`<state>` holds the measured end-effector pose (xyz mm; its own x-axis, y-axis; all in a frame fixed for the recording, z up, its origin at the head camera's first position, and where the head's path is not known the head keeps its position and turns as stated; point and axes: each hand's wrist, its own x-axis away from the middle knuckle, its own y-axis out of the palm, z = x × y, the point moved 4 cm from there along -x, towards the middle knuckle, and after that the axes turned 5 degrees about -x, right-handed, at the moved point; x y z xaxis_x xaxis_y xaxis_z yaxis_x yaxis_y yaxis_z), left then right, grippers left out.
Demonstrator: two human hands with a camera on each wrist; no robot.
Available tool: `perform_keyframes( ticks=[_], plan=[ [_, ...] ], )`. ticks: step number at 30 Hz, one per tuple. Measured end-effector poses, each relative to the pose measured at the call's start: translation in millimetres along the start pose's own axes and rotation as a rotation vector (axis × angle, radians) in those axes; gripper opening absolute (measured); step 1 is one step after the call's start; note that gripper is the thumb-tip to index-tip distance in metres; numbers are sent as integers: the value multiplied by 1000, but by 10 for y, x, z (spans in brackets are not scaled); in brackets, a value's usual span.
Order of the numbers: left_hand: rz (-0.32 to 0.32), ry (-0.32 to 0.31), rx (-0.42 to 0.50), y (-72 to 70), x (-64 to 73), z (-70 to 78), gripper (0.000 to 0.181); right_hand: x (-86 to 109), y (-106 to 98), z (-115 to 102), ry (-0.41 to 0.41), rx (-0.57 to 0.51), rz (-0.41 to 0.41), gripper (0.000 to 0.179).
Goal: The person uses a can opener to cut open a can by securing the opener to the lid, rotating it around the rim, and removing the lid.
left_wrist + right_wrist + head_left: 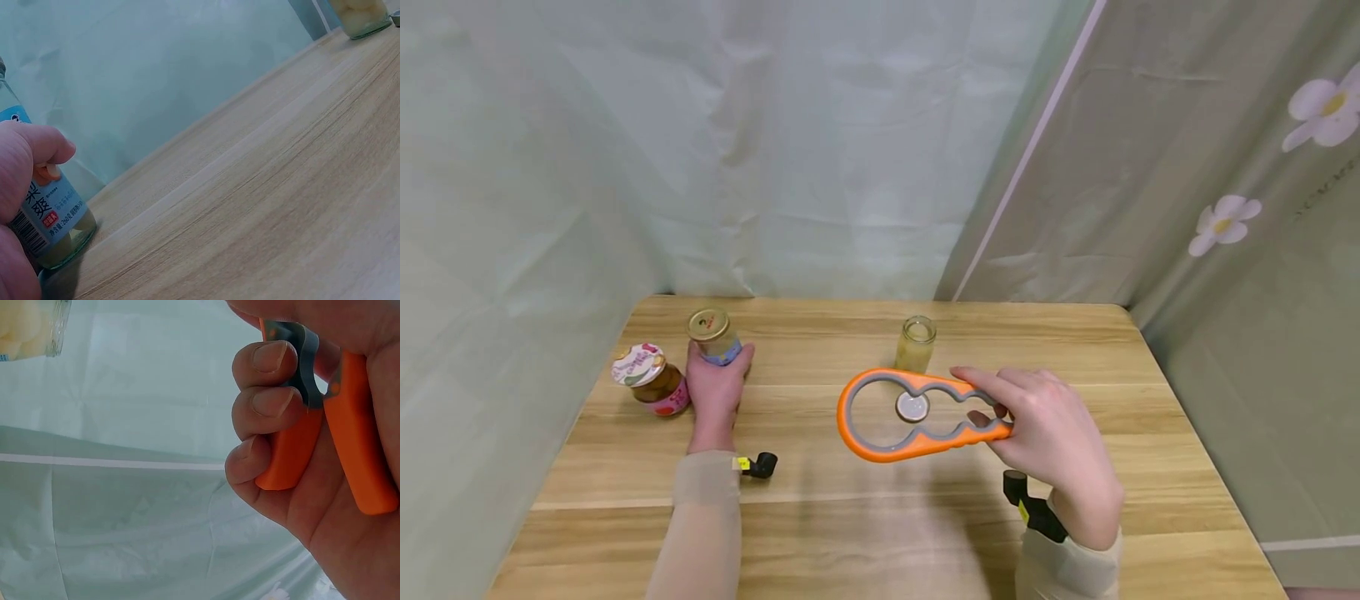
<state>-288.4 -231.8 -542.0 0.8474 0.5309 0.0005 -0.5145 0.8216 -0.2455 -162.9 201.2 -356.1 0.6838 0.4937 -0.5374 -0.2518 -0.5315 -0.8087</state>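
Note:
My left hand point(718, 390) is wrapped around a glass jar point(713, 337) with a gold lid and a blue label, which stands on the table at the back left. In the left wrist view the thumb and fingers curl about that labelled jar point(62, 215). Above the table my right hand point(1054, 427) grips the handles of an orange jar opener point(925, 445) with grey wavy inner edges. Seen from the right wrist, the fingers point(269, 403) curl over one orange handle point(359, 440). Part of the opener's head is outside that view.
A lidless glass jar point(914, 350) with pale contents stands at the back middle. Its near neighbour is a small round lid point(913, 407), seen through the opener's loop. Left of my left hand stands a jar point(666, 389) with a white patterned lid and pink label.

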Motion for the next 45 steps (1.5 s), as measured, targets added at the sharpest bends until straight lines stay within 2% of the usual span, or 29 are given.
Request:
perform_keyframes(
  ticks=[18,23,28,36,41,45],
  plan=[
    [-40,5,-51,3,-16,6,77,-5,24,17,8,-20,10,57],
    [-45,10,-20,37,11,81,72,-18,26,26,6,-21,10,57],
    [-90,31,17,92,59,227,67,-30,35,37,3,-23,9,58],
    [-201,131,40,142,247,534,53,-11,39,24,0,-26,14,56],
    [-317,255,27,221,390,753,44,6,11,16,-18,-22,46,54],
    [-384,349,25,258,478,888,39,-22,8,14,-24,-4,62,53]
  ],
)
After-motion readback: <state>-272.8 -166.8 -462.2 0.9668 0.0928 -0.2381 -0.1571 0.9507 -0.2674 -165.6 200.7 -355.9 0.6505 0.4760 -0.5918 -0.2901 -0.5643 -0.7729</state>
